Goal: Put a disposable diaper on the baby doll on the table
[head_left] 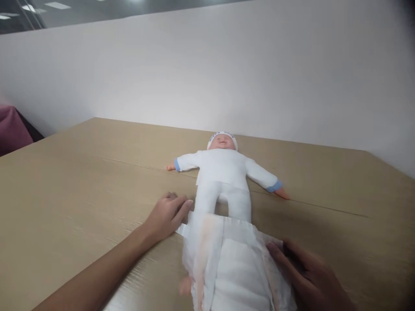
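A baby doll [223, 168] in a white outfit with blue cuffs lies on its back, arms spread, head toward the wall. Over its lower legs is a white disposable diaper [243, 263], unfolded with its padded inner side up; one doll foot [186, 285] shows beside it. My left hand [170, 215] is closed at the diaper's left edge, where a pale side tab [182, 230] shows below the thumb. At the opposite edge, my right hand [308, 270] pinches the diaper's right side between thumb and fingers, slightly blurred.
The doll lies on a wide wood-coloured table [81, 181] with a thin seam across it. Behind the table stands a white wall or partition [194, 73]. Something dark pink [13, 129], like cloth, is at the far left beyond the table edge.
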Motion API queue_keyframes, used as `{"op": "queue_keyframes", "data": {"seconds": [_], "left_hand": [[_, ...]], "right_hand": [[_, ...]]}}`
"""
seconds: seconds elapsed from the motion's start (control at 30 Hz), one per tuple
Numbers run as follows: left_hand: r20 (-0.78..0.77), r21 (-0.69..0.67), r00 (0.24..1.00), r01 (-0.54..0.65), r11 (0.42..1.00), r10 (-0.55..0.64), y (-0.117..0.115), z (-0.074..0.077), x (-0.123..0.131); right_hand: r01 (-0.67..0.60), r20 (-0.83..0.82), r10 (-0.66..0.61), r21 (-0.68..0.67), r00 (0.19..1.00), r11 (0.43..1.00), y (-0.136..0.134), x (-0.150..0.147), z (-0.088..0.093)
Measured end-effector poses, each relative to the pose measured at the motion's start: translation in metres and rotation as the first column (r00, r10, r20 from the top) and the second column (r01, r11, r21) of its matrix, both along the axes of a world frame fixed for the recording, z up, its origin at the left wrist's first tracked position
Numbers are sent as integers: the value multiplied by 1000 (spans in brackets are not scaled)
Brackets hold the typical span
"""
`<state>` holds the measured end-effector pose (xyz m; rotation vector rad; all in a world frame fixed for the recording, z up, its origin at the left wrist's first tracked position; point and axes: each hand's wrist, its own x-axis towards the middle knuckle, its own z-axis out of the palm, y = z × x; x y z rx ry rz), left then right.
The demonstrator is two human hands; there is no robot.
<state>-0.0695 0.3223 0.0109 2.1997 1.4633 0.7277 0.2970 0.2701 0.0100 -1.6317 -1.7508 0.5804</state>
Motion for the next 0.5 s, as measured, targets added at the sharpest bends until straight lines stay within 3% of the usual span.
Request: {"op": "queue_keyframes", "data": {"seconds": [0.1, 0.17, 0.33, 0.5], "left_hand": [[-3, -4, 1000, -25, 1000, 25, -1, 1, -1], [-9, -3, 999, -39, 999, 39, -1, 2, -1], [-32, 12, 998, -46, 999, 46, 1, 3, -3], [-58, 45, 996, -60, 997, 63, 4, 0, -8]], "right_hand": [[-93, -12, 92, -84, 996, 992, -2, 0, 3], [-86, -4, 86, -85, 996, 993, -2, 1, 2], [-80, 27, 82, -44, 996, 996, -3, -1, 1], [-56, 35, 53, 84, 998, 995, -3, 5, 3]]}}
